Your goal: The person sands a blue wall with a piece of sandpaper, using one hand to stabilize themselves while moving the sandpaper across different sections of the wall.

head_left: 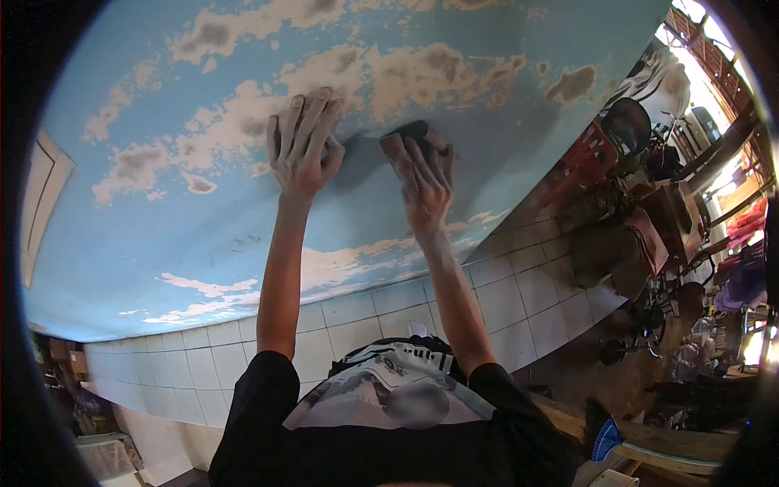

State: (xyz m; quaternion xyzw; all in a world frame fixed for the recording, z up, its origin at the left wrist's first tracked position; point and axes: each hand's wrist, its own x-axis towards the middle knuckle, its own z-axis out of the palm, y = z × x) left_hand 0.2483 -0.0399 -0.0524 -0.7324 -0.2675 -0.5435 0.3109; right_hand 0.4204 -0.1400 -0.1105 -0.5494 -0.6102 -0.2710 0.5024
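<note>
A light-blue wall (203, 252) with peeled, whitish and grey patches fills the upper view. My left hand (305, 150) rests on it, fingers stretched upward over a pale patch, holding nothing. To its right, my right hand (423, 183) is closed around a dark, folded piece that looks like sandpaper (412, 130), pressed against the wall. Its face towards the wall is hidden. Both hands look coated with pale dust.
White tiles (353, 312) run along the lower wall. At the left edge is a pale frame (47, 191). Beyond the wall's right edge stand a red plastic crate (591, 154) and cluttered household items. A brush with a blue band (605, 438) lies at lower right.
</note>
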